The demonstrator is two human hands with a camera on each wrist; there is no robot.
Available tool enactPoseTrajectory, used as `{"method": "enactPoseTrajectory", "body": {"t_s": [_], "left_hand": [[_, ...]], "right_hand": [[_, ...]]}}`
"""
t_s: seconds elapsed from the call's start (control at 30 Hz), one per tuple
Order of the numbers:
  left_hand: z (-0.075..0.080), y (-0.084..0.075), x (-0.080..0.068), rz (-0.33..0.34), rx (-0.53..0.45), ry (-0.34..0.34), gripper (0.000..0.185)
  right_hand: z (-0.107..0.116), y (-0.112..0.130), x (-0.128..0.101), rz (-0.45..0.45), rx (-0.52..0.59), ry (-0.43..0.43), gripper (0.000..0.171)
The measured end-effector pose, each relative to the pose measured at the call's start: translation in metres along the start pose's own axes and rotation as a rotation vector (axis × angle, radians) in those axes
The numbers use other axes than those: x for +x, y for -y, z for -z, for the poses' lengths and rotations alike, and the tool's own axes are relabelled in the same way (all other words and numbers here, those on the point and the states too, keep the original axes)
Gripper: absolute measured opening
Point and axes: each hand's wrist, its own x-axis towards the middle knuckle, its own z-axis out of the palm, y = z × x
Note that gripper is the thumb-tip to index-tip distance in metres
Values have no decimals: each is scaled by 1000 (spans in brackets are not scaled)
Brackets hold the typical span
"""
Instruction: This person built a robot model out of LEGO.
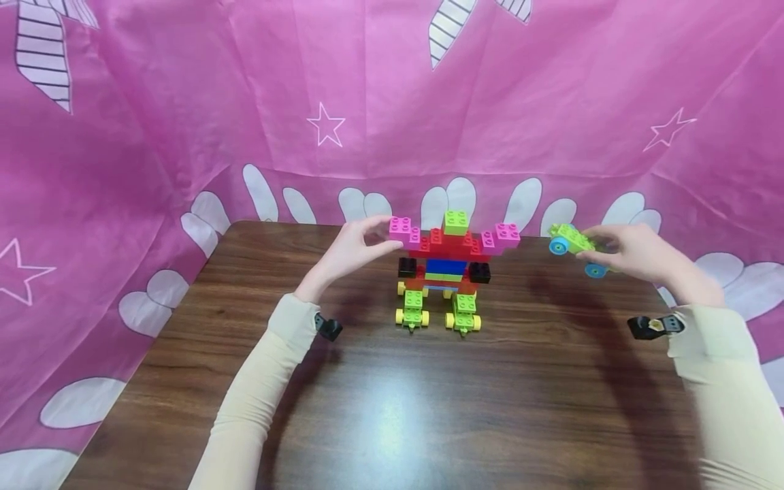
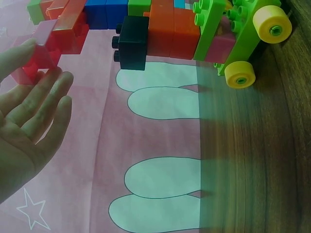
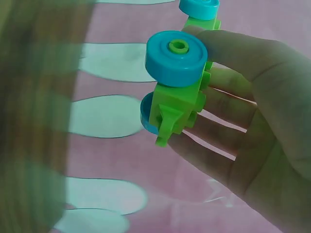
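Observation:
A brick model (image 1: 452, 269) stands on the wooden table (image 1: 392, 408) on two green wheeled bases with yellow wheels (image 1: 412, 316). It has red, blue and black bricks, pink arms and a green top brick (image 1: 456, 222). My left hand (image 1: 384, 233) pinches the outer end of the left pink brick (image 1: 401, 227); in the left wrist view the fingertips (image 2: 58, 82) close on that pink brick (image 2: 41, 56). My right hand (image 1: 591, 246) holds a green wheeled base with blue wheels (image 1: 571, 239) in the air, right of the model. In the right wrist view the right hand (image 3: 206, 92) curls its fingers (image 3: 233, 131) around the base (image 3: 177, 104).
A pink cloth with white petal and star prints (image 1: 392, 122) hangs behind and around the table, over its far edge. Black wrist mounts (image 1: 329, 328) (image 1: 654, 326) sit on both sleeves. Bare table lies in front of the model.

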Motion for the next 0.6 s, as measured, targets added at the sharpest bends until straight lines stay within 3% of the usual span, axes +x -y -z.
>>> {"method": "enactPoseTrajectory", "body": {"t_s": [0.33, 0.6], "left_hand": [[1, -1, 0, 6, -9, -7, 51], [0, -1, 0, 8, -7, 2, 51]], "right_hand": [[49, 31, 16, 83, -90, -118, 42], [74, 69, 35, 160, -4, -94, 39]]}}
